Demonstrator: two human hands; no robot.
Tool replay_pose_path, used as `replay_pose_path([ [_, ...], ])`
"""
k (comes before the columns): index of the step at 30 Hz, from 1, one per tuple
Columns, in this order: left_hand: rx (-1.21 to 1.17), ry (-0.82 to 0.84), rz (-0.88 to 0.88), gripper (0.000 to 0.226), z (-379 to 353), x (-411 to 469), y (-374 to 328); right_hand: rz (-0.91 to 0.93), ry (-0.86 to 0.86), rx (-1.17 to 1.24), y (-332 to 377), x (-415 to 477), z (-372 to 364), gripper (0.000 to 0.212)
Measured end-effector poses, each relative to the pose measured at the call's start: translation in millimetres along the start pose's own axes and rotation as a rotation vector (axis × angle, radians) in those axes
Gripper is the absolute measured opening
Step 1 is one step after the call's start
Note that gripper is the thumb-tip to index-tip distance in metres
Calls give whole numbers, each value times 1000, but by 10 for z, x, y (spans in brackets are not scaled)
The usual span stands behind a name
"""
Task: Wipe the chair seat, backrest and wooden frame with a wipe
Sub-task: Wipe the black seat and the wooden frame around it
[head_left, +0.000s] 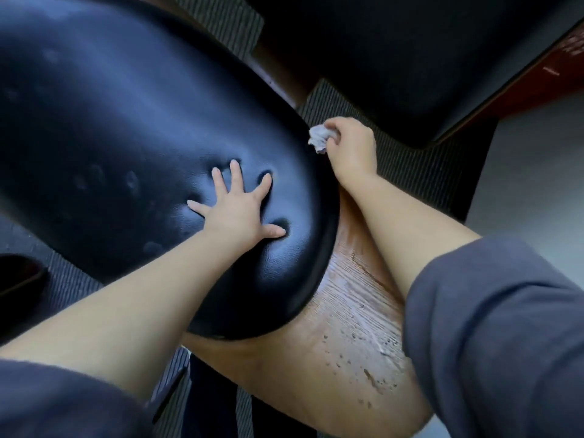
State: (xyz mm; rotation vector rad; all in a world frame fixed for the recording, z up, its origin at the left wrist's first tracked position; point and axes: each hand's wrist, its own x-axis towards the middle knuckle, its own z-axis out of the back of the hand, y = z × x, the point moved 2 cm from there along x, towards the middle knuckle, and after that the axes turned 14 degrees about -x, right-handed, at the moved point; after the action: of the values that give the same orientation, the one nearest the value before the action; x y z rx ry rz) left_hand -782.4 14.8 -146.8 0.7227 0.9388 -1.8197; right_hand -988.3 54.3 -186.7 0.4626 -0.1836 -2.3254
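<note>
A black padded chair cushion [126, 128] fills the left and middle of the view. My left hand [240, 207] lies flat on it with fingers spread, pressing dents into the padding. Below and right of the cushion runs the brown wooden frame [347, 327], with wet streaks and droplets on it. My right hand [350, 147] is beyond the cushion's right edge, closed around a crumpled white wipe [319, 137] that sticks out to the left of the fingers, close to the cushion's rim.
A second black padded chair [410, 58] with a reddish wooden edge [537, 80] stands at the top right. Striped grey carpet [426, 172] shows between the two chairs. A dark object [19, 279] sits at the left edge.
</note>
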Motion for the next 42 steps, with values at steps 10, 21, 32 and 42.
replay_pose_path([
  [10, 147, -27, 1, 105, -110, 63, -4, -63, -46, 156, 112, 587, -317, 38],
  [21, 170, -27, 22, 107, -128, 94, -24, 112, 158, 37, -205, 371, -267, 27],
  [32, 83, -2, 41, 107, -22, 37, -59, 287, 292, -247, -504, -984, 236, 23],
  [42, -9, -97, -109, 101, -35, -102, 211, 116, 189, -243, -456, -702, 280, 30],
])
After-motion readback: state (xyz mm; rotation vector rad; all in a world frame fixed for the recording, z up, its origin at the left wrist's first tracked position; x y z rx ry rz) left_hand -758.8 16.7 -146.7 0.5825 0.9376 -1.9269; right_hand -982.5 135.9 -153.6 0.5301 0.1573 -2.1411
